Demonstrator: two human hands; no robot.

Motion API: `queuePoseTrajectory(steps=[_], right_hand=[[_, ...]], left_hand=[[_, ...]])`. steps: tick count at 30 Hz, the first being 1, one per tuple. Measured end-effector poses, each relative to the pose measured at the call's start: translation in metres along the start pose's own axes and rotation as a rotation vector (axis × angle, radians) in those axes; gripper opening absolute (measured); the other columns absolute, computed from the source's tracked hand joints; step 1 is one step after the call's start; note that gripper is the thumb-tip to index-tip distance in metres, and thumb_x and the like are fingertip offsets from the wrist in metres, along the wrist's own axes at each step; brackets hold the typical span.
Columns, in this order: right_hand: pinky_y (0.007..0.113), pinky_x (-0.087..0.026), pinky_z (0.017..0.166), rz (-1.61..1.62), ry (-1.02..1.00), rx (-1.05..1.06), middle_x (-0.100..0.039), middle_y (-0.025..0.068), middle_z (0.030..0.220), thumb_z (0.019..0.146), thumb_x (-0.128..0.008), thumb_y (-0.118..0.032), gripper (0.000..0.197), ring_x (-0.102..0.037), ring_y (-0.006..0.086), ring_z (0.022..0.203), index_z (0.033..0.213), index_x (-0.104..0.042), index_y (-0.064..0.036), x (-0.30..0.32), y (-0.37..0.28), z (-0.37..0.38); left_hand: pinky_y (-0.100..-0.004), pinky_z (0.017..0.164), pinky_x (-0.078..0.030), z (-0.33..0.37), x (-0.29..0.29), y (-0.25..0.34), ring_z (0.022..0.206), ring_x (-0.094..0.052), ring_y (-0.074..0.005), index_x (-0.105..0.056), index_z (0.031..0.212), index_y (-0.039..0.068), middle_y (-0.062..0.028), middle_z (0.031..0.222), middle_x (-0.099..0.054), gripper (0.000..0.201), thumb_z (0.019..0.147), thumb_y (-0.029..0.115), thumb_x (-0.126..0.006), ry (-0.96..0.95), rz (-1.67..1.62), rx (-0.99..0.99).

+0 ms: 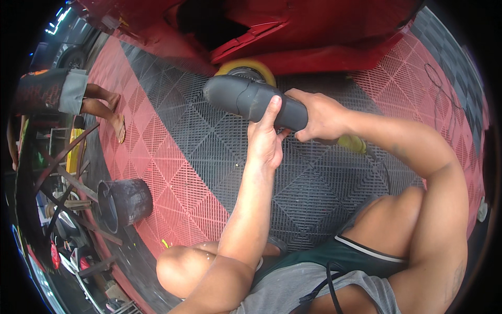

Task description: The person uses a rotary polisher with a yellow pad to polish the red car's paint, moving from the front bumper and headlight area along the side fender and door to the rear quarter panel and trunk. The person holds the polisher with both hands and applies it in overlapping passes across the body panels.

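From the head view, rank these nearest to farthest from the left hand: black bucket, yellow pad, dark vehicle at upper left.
1. Yellow pad: just ahead of the left hand.
2. Black bucket: on the floor, left side.
3. Dark vehicle: background, upper left.

black bucket (133,201) on floor tiles (178,180) | standing person (73,91) | dark car (58,46)

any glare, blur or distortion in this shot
Head view: fisheye bends the floor near the rim, with black corners; same view, lights glare at upper left, the recess in the red panel goes near-black, and the polisher looks fairly sharp.
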State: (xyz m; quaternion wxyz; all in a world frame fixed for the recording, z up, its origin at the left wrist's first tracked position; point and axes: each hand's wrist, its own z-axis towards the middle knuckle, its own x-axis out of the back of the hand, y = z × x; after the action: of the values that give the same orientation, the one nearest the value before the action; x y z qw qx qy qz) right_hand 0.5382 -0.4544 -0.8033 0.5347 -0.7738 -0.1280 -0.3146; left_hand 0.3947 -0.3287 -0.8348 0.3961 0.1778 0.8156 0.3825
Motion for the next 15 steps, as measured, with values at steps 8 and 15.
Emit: queuePoseTrajectory(steps=[8,15], right_hand=[[0.051,-0.059,0.096,-0.071,0.031,0.006,-0.077,0.0218,0.115,0.067,-0.088,-0.023,0.088,-0.075,0.0424,0.11,0.147,-0.054,-0.0086,0.013,0.025,-0.01],[0.052,-0.058,0.094,-0.059,0.144,-0.077,-0.076,0.0217,0.115,0.066,-0.087,-0.023,0.089,-0.074,0.0437,0.108,0.148,-0.053,-0.0115,0.038,0.08,-0.074]], left_hand=[[-0.0555,0.112,-0.044,0.006,-0.023,-0.018,0.133,-0.055,-0.0243,-0.057,0.145,0.008,-0.009,0.141,-0.061,0.068,0.095,0.043,-0.086,-0.011,-0.031,0.014],[-0.0575,0.115,-0.043,0.008,-0.084,-0.068,0.143,-0.052,-0.0272,-0.05,0.151,0.01,-0.0121,0.149,-0.056,0.071,0.096,0.035,-0.087,-0.156,-0.006,0.111]])
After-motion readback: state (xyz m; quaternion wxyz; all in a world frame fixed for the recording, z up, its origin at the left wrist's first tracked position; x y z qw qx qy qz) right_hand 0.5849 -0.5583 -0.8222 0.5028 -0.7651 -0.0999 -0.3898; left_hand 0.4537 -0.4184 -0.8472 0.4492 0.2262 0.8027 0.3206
